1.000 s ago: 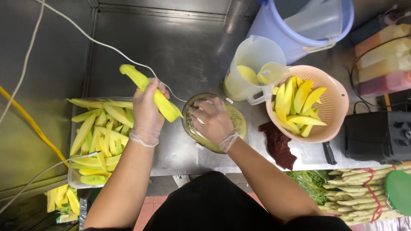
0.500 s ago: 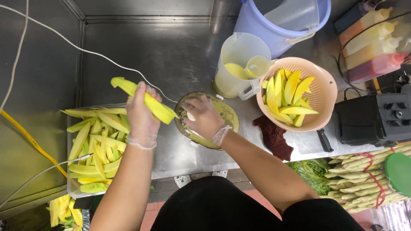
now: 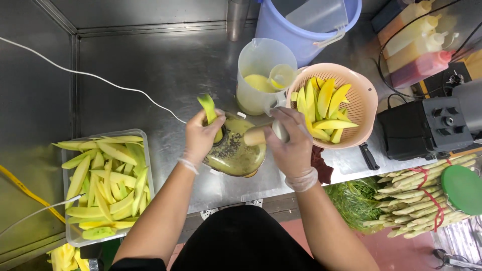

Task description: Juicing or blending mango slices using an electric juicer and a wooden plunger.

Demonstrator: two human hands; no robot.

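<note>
One round glass bowl [image 3: 235, 153] of speckled sauce: left hand [image 3: 202, 136] clamped on one mango strip [image 3: 209, 111], right hand [image 3: 290, 143] gripping one wooden-handled tool [image 3: 263, 134]. Beside it, one pink colander [image 3: 365, 108] holds mango slices.

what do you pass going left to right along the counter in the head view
clear tray of mango slices → left hand holding a mango slice → glass bowl → right hand gripping a wooden-handled tool → pink colander → black appliance
</note>
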